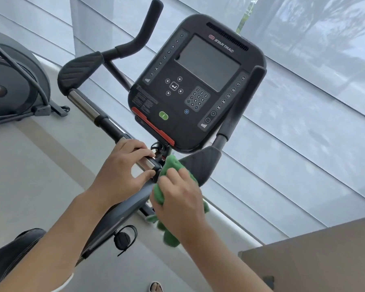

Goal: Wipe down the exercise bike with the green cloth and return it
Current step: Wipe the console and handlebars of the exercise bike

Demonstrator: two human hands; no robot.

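**Mid-wipe at the handlebar junction**

Right hand (180, 199) bunches the green cloth (173, 167), fingers curled round it, pressing it against the joint where the handlebar meets the bike's stem, just below the centre of the frame. A loose tail of cloth hangs down beneath my wrist. With my left hand (122, 165) I grip the chrome handlebar section (144, 163) right beside the cloth, fingers and thumb wrapped over it to steady the exercise bike (118, 209).

As I judge it, I'm somewhere in the middle of the job. The console (198, 81), filling the upper centre, the two padded elbow rests and the upright grips all remain to be checked (I can't tell from their look whether they have been wiped). The seat (11, 253), at lower left, is barely in view. Returning the cloth is still to come.
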